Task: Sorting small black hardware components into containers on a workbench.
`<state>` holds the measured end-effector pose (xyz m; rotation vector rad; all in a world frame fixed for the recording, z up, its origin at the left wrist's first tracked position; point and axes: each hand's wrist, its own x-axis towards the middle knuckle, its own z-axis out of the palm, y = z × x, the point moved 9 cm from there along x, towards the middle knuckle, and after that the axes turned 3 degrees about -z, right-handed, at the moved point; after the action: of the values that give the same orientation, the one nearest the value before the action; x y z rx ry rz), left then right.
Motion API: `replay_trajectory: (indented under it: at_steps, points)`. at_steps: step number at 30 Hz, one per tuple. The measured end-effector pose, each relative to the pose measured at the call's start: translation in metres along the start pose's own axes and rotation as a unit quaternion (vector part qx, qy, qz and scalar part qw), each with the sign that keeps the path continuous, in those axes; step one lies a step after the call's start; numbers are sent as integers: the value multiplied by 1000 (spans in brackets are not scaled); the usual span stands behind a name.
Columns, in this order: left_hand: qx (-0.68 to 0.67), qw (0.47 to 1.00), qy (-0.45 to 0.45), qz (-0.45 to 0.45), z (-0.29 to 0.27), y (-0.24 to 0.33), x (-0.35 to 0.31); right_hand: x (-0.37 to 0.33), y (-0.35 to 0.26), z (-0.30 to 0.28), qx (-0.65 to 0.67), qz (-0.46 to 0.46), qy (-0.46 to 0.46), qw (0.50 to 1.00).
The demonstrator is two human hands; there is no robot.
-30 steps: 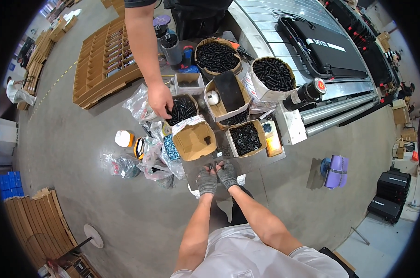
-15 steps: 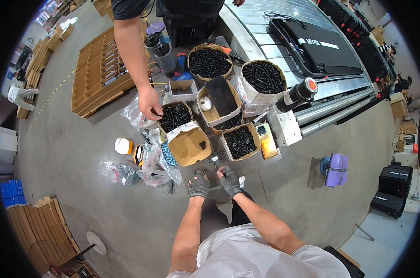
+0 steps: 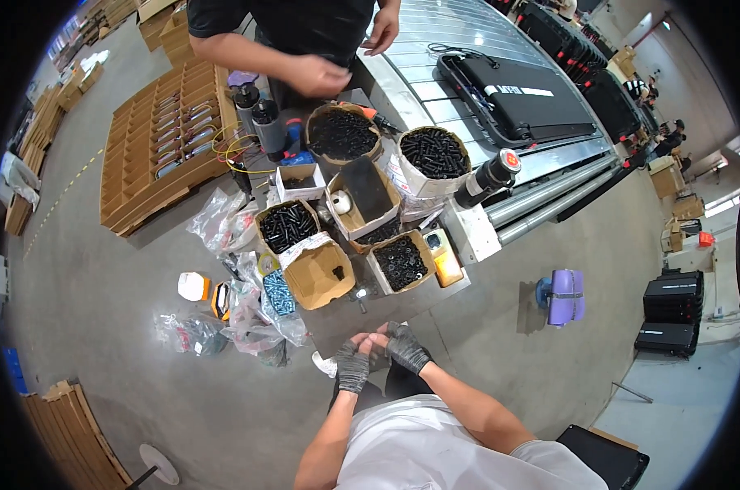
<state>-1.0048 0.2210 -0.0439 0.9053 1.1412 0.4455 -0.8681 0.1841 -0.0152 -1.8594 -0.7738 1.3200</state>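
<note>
My left hand (image 3: pixel 355 361) and my right hand (image 3: pixel 405 349), both in grey fingerless gloves, meet at the near edge of the table. Their bare fingertips are pinched together; whatever they hold, if anything, is too small to make out. Beyond them on the tabletop lie small metal pieces (image 3: pixel 362 300). Nearest is an open cardboard box (image 3: pixel 317 276) with one small black part inside. To its right a carton (image 3: pixel 401 261) holds small black ring-like parts. Behind on the left, a box of black screws (image 3: pixel 286 227) stands beside a bag of blue-tinted screws (image 3: pixel 278 292).
Across the table stands a co-worker, one hand (image 3: pixel 321 76) at the chest. Further back are two bigger containers of black screws (image 3: pixel 344 133) (image 3: pixel 435 153). A roller conveyor (image 3: pixel 541 200) carries a black flat case (image 3: pixel 521 102). Plastic bags (image 3: pixel 251 327) crowd the left edge.
My hands have drawn back toward my body and come together. The co-worker's hand has left the box of black screws and risen to the chest. The view has shifted slightly.
</note>
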Motion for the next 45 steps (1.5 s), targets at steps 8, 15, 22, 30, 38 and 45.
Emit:
replay_trajectory:
  at_steps: [8,15,22,30,38,45]
  points:
    - [6,999,27,20,-8,26,-7,42,-75,-110,-263,-287,121,913]
    - [0,995,104,-2,15,36,-21,140,-65,-95,-434,-280,48,855]
    - [23,988,150,22,19,35,-21,161,-40,-92,-410,-245,-9,878]
    - [19,990,133,38,35,65,-1,166,-23,-125,-16,-131,-37,991]
    - [-13,994,92,55,58,94,10,134,-24,-141,161,-37,-43,985]
    - [0,996,66,58,78,106,14,89,-25,-137,452,22,-134,882]
